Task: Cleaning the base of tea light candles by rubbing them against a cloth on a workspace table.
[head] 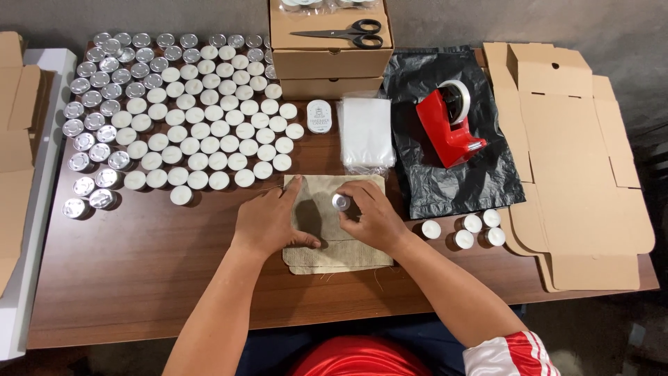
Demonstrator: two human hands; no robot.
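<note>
A wooden table [139, 278] carries dozens of tealight candles [181, 125] at left. The left hand [268, 223] lies flat, fingers released, on one burlap pouch [327, 254]. The right hand [376, 216] pinches one tealight [340, 202] above the pouch. Five more tealights [465, 230] sit rightward, below one red tape dispenser [449, 125].

Dark wooden counter [139, 278] filling most of the frame; grey wall [557, 21] along the top; white shelf edge [28, 278] at far left.

Scissors [346, 33] on a box [329, 43]; red tape dispenser [449, 125] nearby.
</note>
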